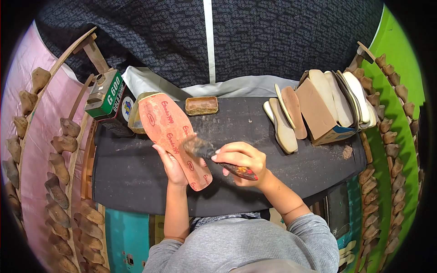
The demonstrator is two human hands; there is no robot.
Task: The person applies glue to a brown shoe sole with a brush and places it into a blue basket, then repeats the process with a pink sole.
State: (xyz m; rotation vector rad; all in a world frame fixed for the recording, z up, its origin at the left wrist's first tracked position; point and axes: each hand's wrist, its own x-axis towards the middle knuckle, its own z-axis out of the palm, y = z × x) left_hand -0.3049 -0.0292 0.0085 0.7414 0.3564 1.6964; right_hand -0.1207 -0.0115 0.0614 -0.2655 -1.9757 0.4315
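Note:
An orange-pink insole board [159,120] with red printed lettering is held up at a slant over the table. My left hand [172,167] grips it from below along its left edge, thumb showing and the other fingers hidden behind. In my right hand [243,161] is a brush [200,148] with a dark handle painted with red and yellow flowers. Its worn bristles touch or nearly touch the printed face near the narrow middle; the exact contact is blurred. Behind the insole board stands an open yellowish container [135,119], partly covered.
A green G 600 can [109,98] stands at the back left. A small brown tray [201,105] lies at the back. On the right, several soles [283,125] lean by a cardboard box [321,109] holding more. Racks of wooden shoe lasts [57,191] flank both sides of the black-covered table [246,195].

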